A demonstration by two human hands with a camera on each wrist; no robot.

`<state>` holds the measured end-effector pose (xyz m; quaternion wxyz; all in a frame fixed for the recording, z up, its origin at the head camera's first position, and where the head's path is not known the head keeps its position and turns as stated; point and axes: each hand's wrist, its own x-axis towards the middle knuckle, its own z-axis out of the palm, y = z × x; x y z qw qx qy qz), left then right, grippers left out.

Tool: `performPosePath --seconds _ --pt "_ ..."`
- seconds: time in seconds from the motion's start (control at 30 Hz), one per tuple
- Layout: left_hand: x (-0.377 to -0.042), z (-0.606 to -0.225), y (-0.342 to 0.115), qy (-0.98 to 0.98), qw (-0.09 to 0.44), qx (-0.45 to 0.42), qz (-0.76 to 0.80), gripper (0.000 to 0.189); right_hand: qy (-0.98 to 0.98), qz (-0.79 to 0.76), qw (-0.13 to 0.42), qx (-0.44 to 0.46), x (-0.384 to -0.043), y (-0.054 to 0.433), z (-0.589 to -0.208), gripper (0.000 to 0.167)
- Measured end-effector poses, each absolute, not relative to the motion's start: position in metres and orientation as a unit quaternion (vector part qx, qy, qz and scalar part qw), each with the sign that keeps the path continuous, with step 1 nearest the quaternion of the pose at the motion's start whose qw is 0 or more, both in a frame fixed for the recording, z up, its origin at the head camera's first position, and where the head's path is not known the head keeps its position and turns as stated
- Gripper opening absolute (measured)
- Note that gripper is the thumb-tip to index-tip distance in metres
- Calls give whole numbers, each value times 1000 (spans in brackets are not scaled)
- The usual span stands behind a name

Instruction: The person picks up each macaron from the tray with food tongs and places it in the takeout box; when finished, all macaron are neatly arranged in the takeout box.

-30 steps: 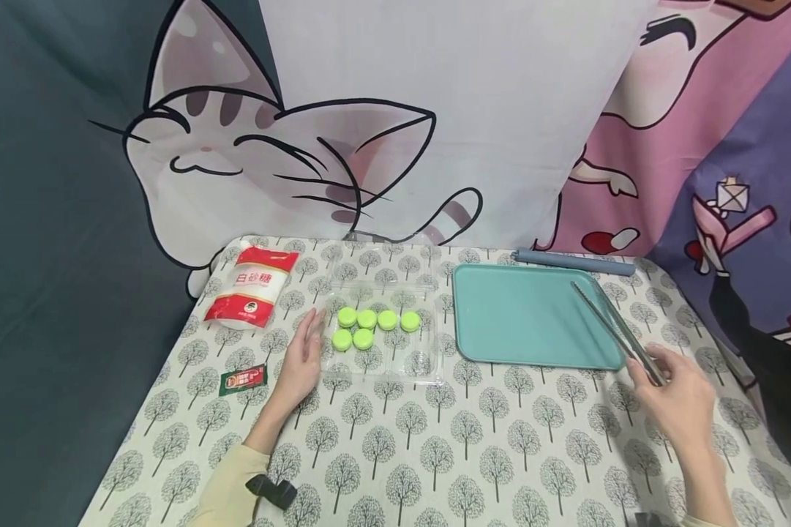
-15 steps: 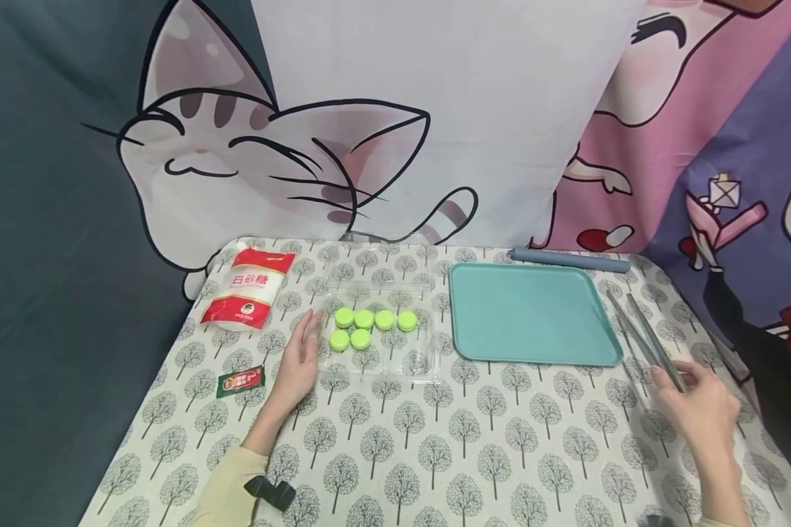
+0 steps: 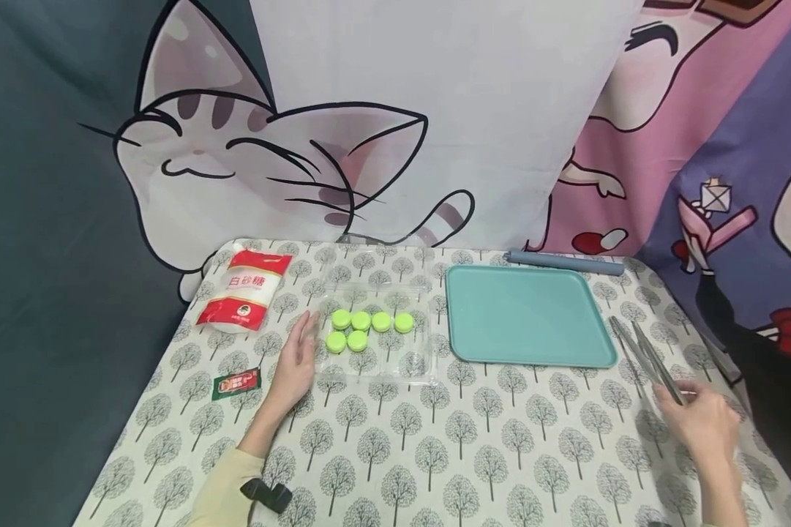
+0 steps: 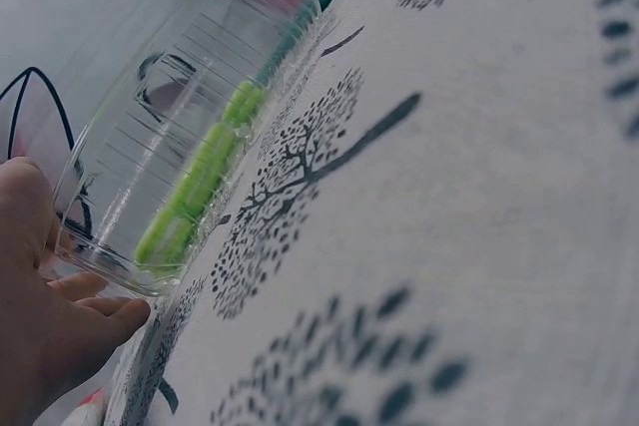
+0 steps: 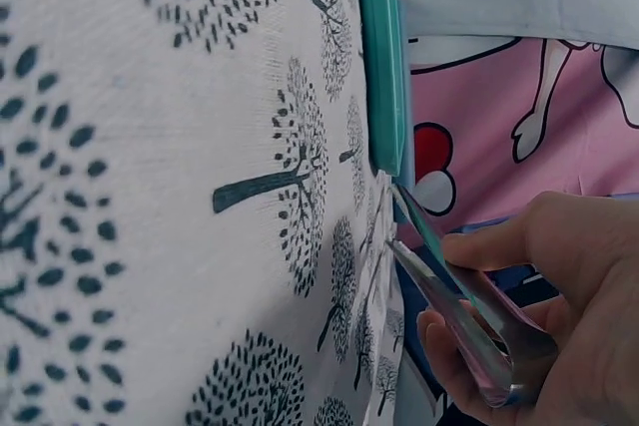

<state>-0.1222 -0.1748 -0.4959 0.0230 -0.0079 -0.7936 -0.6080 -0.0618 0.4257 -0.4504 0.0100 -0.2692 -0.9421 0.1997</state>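
My left hand [image 3: 295, 369] rests against the left side of a clear plastic box [image 3: 413, 369], whose lid stands open at the back. In the left wrist view, its fingers lie beside the box [image 4: 120, 197] wall. Inside the box sit several bright green macarons [image 3: 361, 321], most in a back row and two in front. My right hand [image 3: 701, 421] holds metal tongs [image 3: 652, 359] to the right of the teal tray [image 3: 530, 315]. The tongs' arms are spread apart with nothing between them, their tips near the tablecloth, as the right wrist view also shows.
A red and white sugar bag [image 3: 245, 290] lies at the back left, with a small green and red packet [image 3: 236, 383] in front of it. A grey-blue roll [image 3: 565, 263] lies behind the tray. A printed curtain [image 3: 369, 146] hangs behind the tree-patterned tablecloth [image 3: 402, 454].
My right hand has moved right with the tongs, from over the tray's right edge to the tablecloth beside it. The left hand stays at the box. The view shifts slightly.
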Motion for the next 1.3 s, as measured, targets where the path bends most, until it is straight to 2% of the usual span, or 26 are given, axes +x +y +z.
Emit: performPosePath --seconds 0.13,0.53,0.7,0.87,0.93,1.1,1.3 --pt "-122 -497 -175 -794 23 -8 -608 57 -942 204 -5 -266 -62 427 -449 61" --pt "-122 -498 -175 -791 20 -6 -611 57 -953 168 -100 -232 -69 435 -451 76" --pt "-122 -497 -175 -793 19 -7 -609 57 -957 165 -111 -213 -71 439 -454 76" --pt "-123 -496 -176 -796 18 -13 -605 57 -962 165 -102 -191 -75 436 -446 80" --pt "-123 -495 -176 -797 20 -14 -603 57 -966 161 -80 -184 -80 431 -436 78" --pt "-123 -495 -177 -796 22 -12 -604 57 -975 162 -13 -148 -103 410 -409 66" --pt "-123 -497 -176 -791 14 -18 -611 57 -971 225 11 -75 -138 371 -394 66"
